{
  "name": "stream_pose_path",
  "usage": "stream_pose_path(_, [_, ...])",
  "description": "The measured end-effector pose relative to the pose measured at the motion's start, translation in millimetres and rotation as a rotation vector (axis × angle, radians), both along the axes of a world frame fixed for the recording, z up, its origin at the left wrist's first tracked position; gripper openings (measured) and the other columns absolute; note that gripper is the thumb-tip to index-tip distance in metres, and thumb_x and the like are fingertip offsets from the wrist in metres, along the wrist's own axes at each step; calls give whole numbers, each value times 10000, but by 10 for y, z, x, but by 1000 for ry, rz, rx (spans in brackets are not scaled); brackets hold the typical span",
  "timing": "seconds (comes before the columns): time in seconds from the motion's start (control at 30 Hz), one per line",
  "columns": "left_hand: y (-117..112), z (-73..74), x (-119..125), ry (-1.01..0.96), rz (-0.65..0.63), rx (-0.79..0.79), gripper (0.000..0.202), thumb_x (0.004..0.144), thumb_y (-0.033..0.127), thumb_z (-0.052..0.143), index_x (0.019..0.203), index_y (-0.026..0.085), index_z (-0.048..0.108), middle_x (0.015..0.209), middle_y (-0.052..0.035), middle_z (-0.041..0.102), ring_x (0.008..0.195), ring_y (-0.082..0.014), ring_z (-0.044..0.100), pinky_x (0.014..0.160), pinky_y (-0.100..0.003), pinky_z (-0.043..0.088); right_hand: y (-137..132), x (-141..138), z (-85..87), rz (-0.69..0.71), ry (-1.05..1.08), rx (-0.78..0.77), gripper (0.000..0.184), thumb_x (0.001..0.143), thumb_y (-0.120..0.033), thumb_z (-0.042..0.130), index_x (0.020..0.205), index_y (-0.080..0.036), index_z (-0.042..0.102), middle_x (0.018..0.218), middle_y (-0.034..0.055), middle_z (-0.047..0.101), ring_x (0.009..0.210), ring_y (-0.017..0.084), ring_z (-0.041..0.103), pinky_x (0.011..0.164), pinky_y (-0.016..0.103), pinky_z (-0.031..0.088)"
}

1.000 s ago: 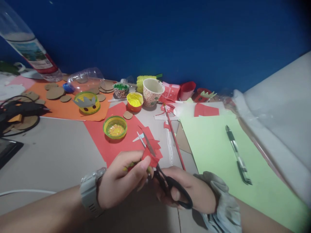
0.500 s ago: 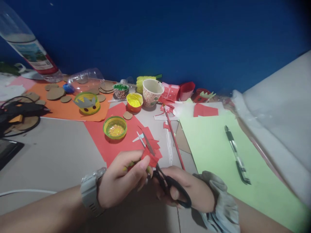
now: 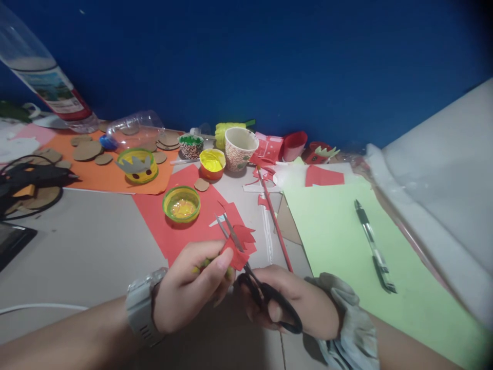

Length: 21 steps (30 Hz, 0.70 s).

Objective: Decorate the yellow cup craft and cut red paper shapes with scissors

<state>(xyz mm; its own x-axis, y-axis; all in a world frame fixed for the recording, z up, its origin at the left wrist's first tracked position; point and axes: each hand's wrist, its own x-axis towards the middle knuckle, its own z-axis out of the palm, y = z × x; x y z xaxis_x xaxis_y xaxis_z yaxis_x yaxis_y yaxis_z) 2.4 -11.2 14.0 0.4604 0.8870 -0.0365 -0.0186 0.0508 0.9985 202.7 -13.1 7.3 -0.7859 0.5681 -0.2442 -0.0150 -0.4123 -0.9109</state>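
Observation:
My left hand (image 3: 192,288), with a grey watch on the wrist, pinches a small piece of red paper (image 3: 238,258) between thumb and fingers. Its edge beyond the blades is cut into points. In my right hand (image 3: 292,298) are black-handled scissors (image 3: 280,304), fingers through the loops. Their blades are slightly apart and lie across the red paper. Beneath the blade tips is a red sheet (image 3: 154,216) on the table. Ahead of my left hand a yellow-and-green bowl (image 3: 182,204) with shiny yellow inside stands on that sheet.
A paintbrush (image 3: 274,218) and paper scraps lie right of the red sheet. A pen (image 3: 374,246) rests on green paper (image 3: 327,221). Behind stand a paper cup (image 3: 239,150), a yellow paint cup (image 3: 212,163) and a crowned yellow cup (image 3: 140,167). A glue gun (image 3: 31,177) is at left.
The red paper has turned slightly in my left hand, and its pointed edge now spreads right of the blades. Both hands keep nearly the same place.

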Motion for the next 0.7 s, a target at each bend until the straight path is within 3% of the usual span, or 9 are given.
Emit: stream_pose_path(0.7, [9,11,1,10,0,10,474,1006,367,355,593,170,481,479,41,480,433,-60,410,440,-174,323,-6,3,18,-5,-2,10,563,797,-686,602,773,-129,523,558,-56,444,426,41,356,378,164,263])
